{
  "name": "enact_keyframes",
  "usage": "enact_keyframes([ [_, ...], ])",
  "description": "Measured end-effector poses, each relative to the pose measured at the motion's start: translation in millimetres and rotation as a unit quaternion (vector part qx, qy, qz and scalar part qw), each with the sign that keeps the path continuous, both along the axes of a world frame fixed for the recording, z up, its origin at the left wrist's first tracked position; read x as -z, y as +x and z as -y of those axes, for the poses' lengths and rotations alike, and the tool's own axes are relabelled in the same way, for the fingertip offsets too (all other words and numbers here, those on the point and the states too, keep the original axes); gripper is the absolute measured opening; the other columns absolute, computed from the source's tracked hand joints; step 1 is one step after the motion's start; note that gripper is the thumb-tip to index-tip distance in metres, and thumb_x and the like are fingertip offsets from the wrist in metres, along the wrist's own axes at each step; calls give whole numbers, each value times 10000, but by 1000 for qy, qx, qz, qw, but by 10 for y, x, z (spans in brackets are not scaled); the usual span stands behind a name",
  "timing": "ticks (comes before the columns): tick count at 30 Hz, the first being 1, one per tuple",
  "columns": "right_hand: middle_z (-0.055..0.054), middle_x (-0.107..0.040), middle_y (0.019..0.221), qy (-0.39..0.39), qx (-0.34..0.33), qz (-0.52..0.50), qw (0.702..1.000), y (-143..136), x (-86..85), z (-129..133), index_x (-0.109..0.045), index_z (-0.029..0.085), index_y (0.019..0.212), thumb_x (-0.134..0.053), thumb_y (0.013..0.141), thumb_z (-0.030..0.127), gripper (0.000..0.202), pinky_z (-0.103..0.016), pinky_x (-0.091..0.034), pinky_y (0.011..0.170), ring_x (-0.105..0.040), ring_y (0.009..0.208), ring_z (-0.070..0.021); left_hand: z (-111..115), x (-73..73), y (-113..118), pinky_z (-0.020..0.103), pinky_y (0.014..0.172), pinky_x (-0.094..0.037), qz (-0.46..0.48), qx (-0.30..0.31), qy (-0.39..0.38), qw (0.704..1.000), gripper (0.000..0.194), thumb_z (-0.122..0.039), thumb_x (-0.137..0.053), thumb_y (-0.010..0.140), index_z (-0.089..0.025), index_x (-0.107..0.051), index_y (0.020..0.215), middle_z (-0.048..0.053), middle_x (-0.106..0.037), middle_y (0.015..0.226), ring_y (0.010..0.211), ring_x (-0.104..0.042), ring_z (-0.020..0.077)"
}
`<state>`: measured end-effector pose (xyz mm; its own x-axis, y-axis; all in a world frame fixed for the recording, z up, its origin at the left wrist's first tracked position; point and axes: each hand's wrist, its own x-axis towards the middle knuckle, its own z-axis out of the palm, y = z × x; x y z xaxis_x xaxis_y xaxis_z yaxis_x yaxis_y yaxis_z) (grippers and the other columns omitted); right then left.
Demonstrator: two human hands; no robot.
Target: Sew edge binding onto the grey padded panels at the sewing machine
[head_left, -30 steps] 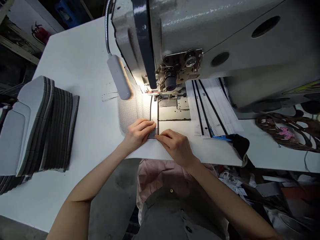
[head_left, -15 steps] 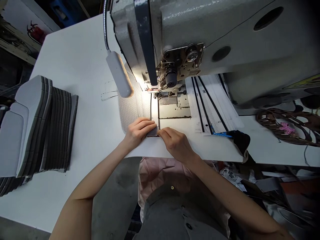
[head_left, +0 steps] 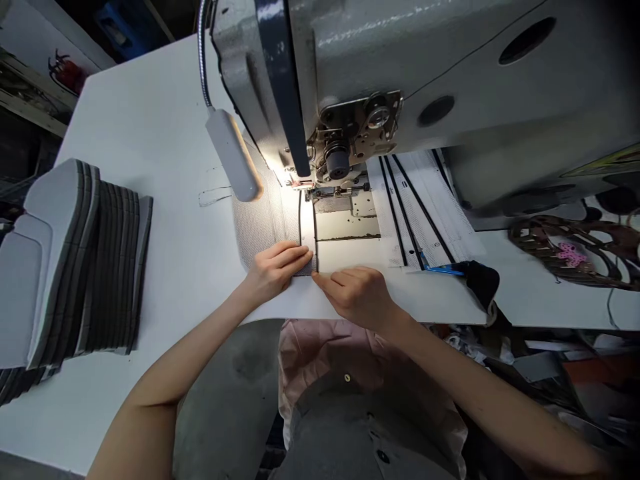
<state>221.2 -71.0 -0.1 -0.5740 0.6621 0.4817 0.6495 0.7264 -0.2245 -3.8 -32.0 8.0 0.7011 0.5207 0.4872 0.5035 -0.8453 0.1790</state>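
A grey mesh fabric piece [head_left: 260, 230] lies under the needle area of the sewing machine [head_left: 345, 157], with a dark strip along its right side. My left hand [head_left: 275, 270] presses on the fabric's near right part, fingers together and pointing right. At the near right corner, my right hand [head_left: 357, 293] has its thumb and index fingertip at the fabric's edge, the other fingers curled in. The small bit between those fingertips is hard to make out. A lit lamp [head_left: 234, 157] hangs over the fabric.
A stack of grey padded pieces [head_left: 113, 267] stands on the white table [head_left: 175, 267] at left. Right of the machine bed lie white sheets with black strips [head_left: 417, 213], blue-handled scissors [head_left: 445, 269], a black cloth [head_left: 483, 283] and a brown basket [head_left: 575, 253].
The view has shifted slightly. My right hand has turned a little, its knuckles now farther right and its fingers more curled. My left hand still rests on the fabric.
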Motion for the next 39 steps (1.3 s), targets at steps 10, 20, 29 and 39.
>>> enact_keyframes([
  [10,16,-555,503,-32,-1,38,999,-24,-27,-214,-757,181,871,-491,884,57,294,-296,-146,550,-336,481,-102,-136,51,19,334,854,-594,13,-18,15,1000,361,-72,-452,959,-175,-602,1271,100,-732,1069,1019,-679,201],
  [20,-1,-535,483,-112,14,113,987,-68,-189,-474,-752,197,857,-450,860,23,349,-300,-119,534,-302,468,-110,-344,67,57,310,835,-571,5,-47,22,999,343,-72,-416,976,-177,-627,1226,94,-732,1047,996,-681,185],
  [29,-19,-587,535,-164,35,146,975,-100,-280,-689,-748,194,928,-439,921,79,330,-300,-127,557,-375,495,-116,-580,90,81,302,821,-558,-24,-74,51,996,341,-101,-371,989,-174,-673,1131,84,-733,1022,969,-679,178],
  [39,-61,-687,690,-222,81,182,955,-168,-361,-889,-733,205,1008,-427,900,74,350,-312,-146,569,-531,613,-158,-826,80,83,317,819,-565,-14,-76,45,996,319,-111,-383,987,-168,-688,1058,80,-731,991,940,-680,178],
])
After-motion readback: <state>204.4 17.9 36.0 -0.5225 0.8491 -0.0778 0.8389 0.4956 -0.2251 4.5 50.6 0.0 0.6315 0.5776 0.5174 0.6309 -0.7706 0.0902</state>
